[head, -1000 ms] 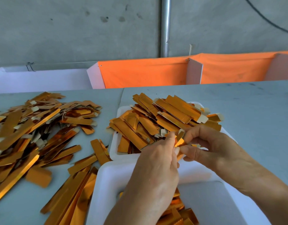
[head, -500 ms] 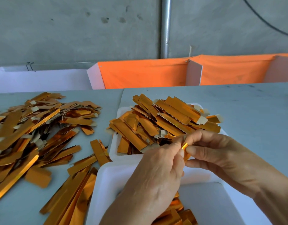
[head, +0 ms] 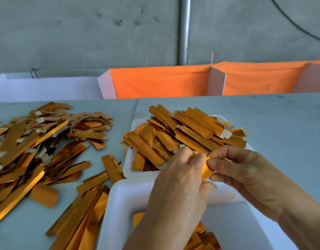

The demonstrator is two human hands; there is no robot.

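Gold strip (head: 206, 170) sits pinched between both hands, just above the gap where 2 white trays meet. It is bent or folded at the top, where the fingertips come together, and its lower end hangs towards the near tray (head: 119, 199). The left hand (head: 175, 188) comes up from below with its back to the camera, thumb and fingers curled onto the strip's left edge. The right hand (head: 249, 170) reaches in from the right, its thumb and forefinger closed on the strip's right edge and the other fingers curled beneath. How much of the strip lies hidden behind the left hand I cannot tell.

Right behind the hands, the far tray (head: 127, 166) holds a heap of folded gold pieces (head: 191, 127) piled above its rim. A few more gold pieces (head: 200, 237) lie in the bottom of the near tray, partly covered by the left wrist. On the grey bench (head: 281, 123), to the left, a wide loose pile (head: 38, 141) of flat strips spreads out, some reaching the near tray's side. Along the back of the bench hangs orange cloth (head: 155, 83), and a metal pipe (head: 185, 29) runs up the concrete wall.
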